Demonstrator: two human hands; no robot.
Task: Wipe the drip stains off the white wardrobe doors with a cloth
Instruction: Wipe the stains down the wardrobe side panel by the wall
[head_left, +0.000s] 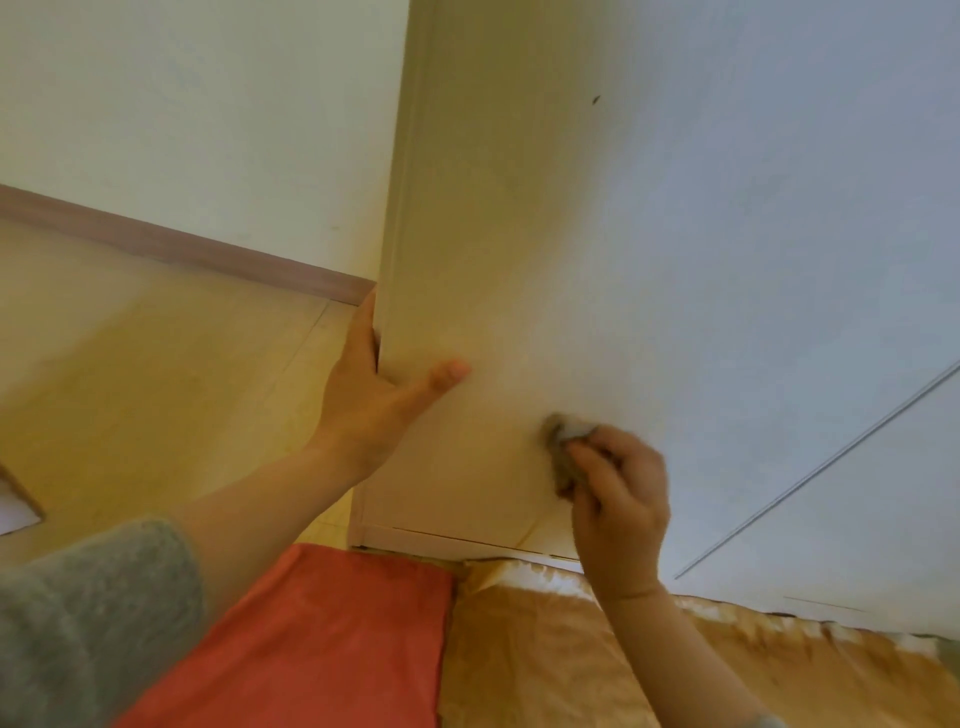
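Sleeve: 1 grey sleeve (78, 618) on my L arm, nearest the cam; a sliver of grey at R wrist, bottom edge.
Bedding: 2 pieces below me, 1 red (311, 639) on L, 1 gold (545, 660) on R, edges touching. Gold one runs up to the foot of the wardrobe.
R hand: 1, right hand (618, 499) curled tight round the cloth, fingers closed on it, knuckles toward the cam.
Cloth: 1 cloth (563, 452), small wad, grey-brown w/ a pale bit on top; sticks out past my fingertips and presses on the door low down, near its L corner. Blurred, can't tell texture.
L hand: 1, left hand (374, 395) spread wide, nothing in it; thumb flat on the door front, fingers wrapped round the corner edge, so it braces on the panel.
Door: I count 2 panels, door (649, 260) I'm on, plus 1 more to the R past a thin seam (831, 462). White, yellowish toward the L edge.
Marks: 1 small dark speck (596, 99) high on the door, well apart from the cloth. Drip stains: can't make any out at this res.
Floor: 1 wood floor (156, 353) L of the wardrobe.
Skirting: 1 brown strip (182, 249) where floor meets wall.
Wall: 1 pale wall (208, 104), furthest back.
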